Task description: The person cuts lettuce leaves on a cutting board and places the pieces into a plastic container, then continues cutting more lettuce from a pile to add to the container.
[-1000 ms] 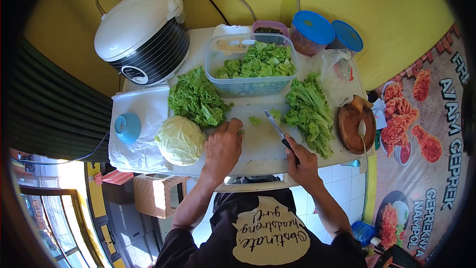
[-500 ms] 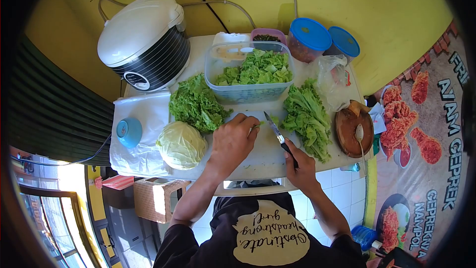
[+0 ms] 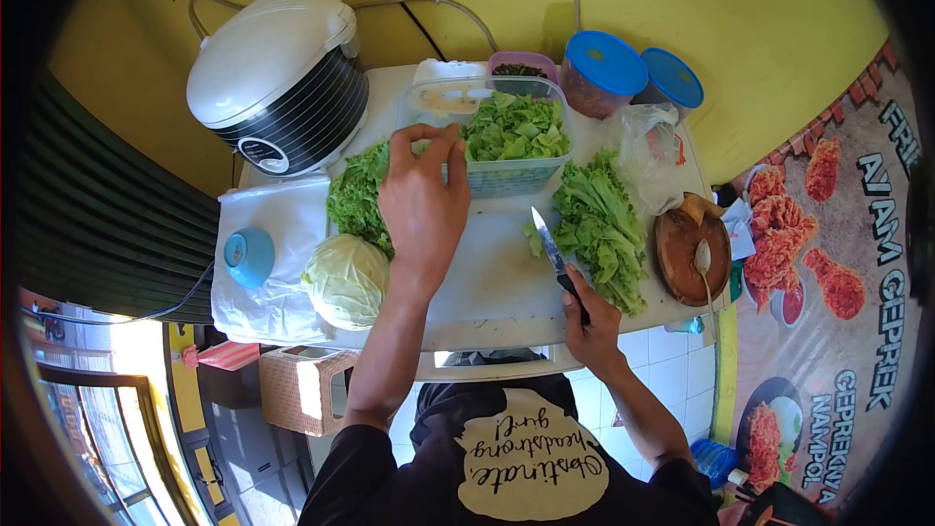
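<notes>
My left hand is raised over the near left corner of a clear plastic container of cut lettuce. Its fingers are bent together, and whatever they pinch is hidden. In my right hand is a small kitchen knife with a black handle, its blade pointing up and left over the white table. A bunch of leaf lettuce lies right of the blade. More curly lettuce is partly covered by my left hand, with a pale cabbage beside my left wrist.
A rice cooker stands at the back left, above a blue bowl on white plastic bags. Blue-lidded tubs and a clear bag sit at the back right. A mortar holding a spoon is at the right edge.
My left hand has moved up from the table to the container's left corner. My right hand has stayed near the same place, still gripping the knife.
</notes>
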A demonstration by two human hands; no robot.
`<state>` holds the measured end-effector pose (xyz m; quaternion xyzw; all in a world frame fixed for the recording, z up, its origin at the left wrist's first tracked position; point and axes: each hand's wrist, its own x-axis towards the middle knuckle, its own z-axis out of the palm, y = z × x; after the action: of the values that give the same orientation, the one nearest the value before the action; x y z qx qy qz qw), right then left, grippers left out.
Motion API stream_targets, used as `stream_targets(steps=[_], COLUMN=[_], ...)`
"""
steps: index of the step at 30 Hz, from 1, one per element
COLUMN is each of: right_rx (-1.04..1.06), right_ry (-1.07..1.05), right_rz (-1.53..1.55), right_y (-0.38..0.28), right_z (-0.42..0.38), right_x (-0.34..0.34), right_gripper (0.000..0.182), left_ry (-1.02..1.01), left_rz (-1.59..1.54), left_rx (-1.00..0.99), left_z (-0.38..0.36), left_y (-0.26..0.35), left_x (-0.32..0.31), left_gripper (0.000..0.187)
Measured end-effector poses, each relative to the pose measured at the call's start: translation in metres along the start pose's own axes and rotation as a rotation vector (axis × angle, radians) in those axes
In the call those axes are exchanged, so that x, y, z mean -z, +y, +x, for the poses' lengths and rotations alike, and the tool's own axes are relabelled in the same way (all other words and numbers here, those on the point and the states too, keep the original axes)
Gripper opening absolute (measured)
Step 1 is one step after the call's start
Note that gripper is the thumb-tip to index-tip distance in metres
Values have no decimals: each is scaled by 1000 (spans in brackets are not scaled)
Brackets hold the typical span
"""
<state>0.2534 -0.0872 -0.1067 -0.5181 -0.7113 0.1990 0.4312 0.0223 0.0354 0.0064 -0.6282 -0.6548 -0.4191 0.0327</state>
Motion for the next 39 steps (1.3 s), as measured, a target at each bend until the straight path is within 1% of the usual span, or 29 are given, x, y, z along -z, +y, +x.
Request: stream_targets(steps=[2,3,4,5,7,8,10,14,16,17,18,19,20,22,24,25,26,29,32,34,35,36,37,38,39], right_rx=[56,57,9,-38,-68,-103,-95,-73,-69,-66,-63,-122,-183,-202,-226,-278,-329,-362,-336,-315,-298,-299,-267,-235,-237], right_ry=[76,74,86,97,78,68,68,76,51,27,26,-16,-58,-66,-73,-102,-132,-132,-145,-191,-229,-232,-249,-265,-266], right_rz=[32,34,60,85,106,130,110,81,90,100,102,143,182,248,312,379,445,483,446,388,330,330,243,156,155], right_y=[4,4,4,3,4,4,1,4,7,8,4,-3,-9,-19,-32,-40,-45,-44,-38,-38,-39,-39,-40,-40,-41], right_z=[0,-1,-2,-3,-3,-4,-3,-4,-5,-5,-3,0,3,12,23,31,37,46,50,56,58,60,63,64,63], right_x=[-3,-3,-4,-4,-2,-2,-1,-3,-3,-3,-3,-1,-1,-9,-16,-19,-22,-35,-40,-39,-37,-36,-35,-34,-35], right_gripper=[41,41,43,45,46,46,45,42,39,36,36,32,28,27,27,28,29,31,31,31,31,31,30,29,29], left_ry=[-19,-211,-403,-401,-477,-478,-435,-430,-722,-721,-777,-825,-820,-849,-849,-847,-843,-825,-807,-720,-717,-621,-524,-524,-565], left_rz=[-208,-252,-295,-293,-123,-125,-99,-141,-608,-607,-826,-1044,-1041,-1130,-1101,-1073,-1071,-1110,-1033,-809,-810,-682,-552,-553,-511], left_rx=[-94,-100,-103,-96,-215,-215,-325,-335,106,106,234,366,369,491,460,426,427,455,466,413,415,320,225,226,256], left_z=[-20,-29,-39,-50,-67,-71,-75,-72,-67,-71,-75,-79,-83,-83,-90,-94,-97,-103,-107,-109,-109,-109,-108,-106,-104], left_y=[11,13,12,12,9,5,2,-4,-2,-9,-16,-23,-29,-29,-39,-43,-45,-49,-55,-61,-61,-60,-58,-55,-52], left_x=[-5,-10,-17,-26,-45,-52,-58,-50,-34,-35,-34,-32,-28,-14,-12,-12,-11,-4,3,5,7,10,13,18,24], left_gripper=[17,17,17,17,17,17,20,19,17,17,16,16,16,18,20,23,23,25,24,28,28,33,38,38,39])
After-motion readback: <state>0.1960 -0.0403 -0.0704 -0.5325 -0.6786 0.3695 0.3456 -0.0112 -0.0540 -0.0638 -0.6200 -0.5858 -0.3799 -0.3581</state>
